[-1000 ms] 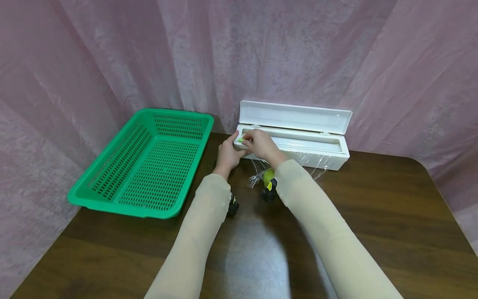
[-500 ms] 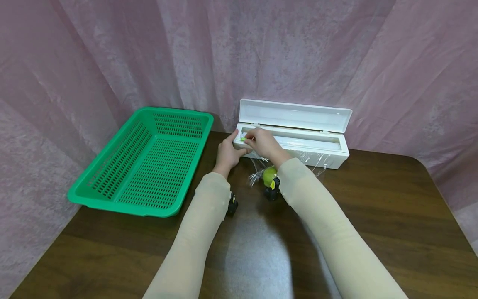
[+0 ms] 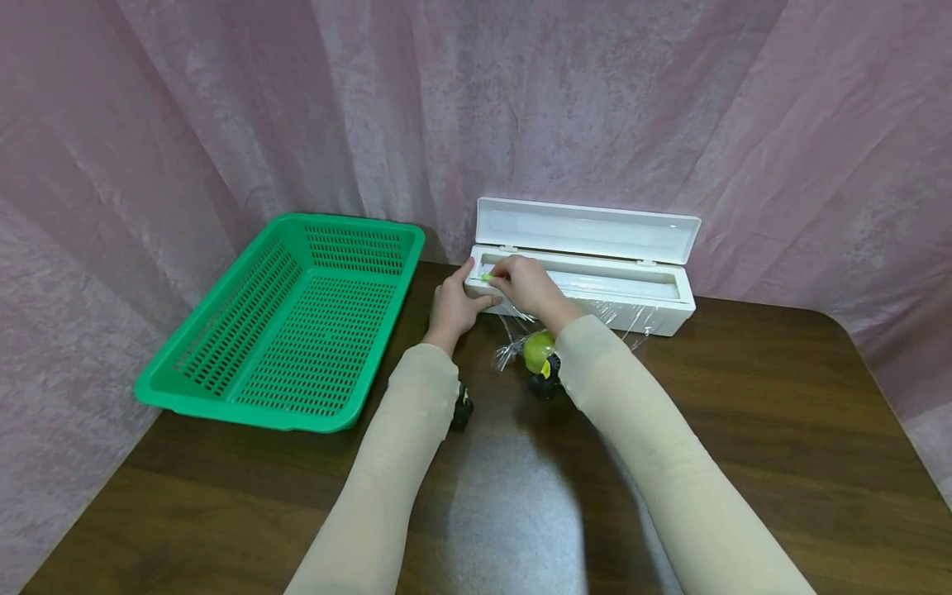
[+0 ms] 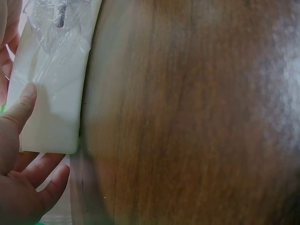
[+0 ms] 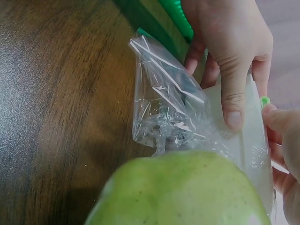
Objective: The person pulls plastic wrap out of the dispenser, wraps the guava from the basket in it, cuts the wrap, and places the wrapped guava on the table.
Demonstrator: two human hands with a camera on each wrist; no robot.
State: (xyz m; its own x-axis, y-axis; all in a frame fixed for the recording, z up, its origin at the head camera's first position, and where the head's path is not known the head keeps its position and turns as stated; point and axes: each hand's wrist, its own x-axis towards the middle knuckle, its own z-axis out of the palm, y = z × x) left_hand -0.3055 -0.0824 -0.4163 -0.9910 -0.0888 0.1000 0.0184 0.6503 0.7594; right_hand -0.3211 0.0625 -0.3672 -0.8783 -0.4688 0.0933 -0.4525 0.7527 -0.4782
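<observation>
A long white cling film dispenser box [image 3: 673, 321] stands open at the back of the table. My left hand [image 3: 452, 307] grips its left end, the thumb [image 4: 27, 96] on the front face and fingers around the end. The right hand [image 3: 528, 287] pinches a small green slide cutter [image 5: 265, 100] on the box's front rim, near the left end. Crumpled clear cling film [image 5: 164, 89] hangs over the front onto the table. Close to my right wrist, in front of the box, is a round green fruit [image 5: 183, 192], partly hidden by the wrist camera in the head view.
An open green plastic basket [image 3: 357, 413] stands left of the box. The box's raised lid [image 3: 587, 225] leans back near the pink curtain [image 3: 595, 99]. The brown wooden table [image 3: 781, 430] extends to the right and front.
My right hand has slid slightly to the right with the green slide cutter along the rim. The left hand keeps its grip on the box end, and more of the green fruit shows.
</observation>
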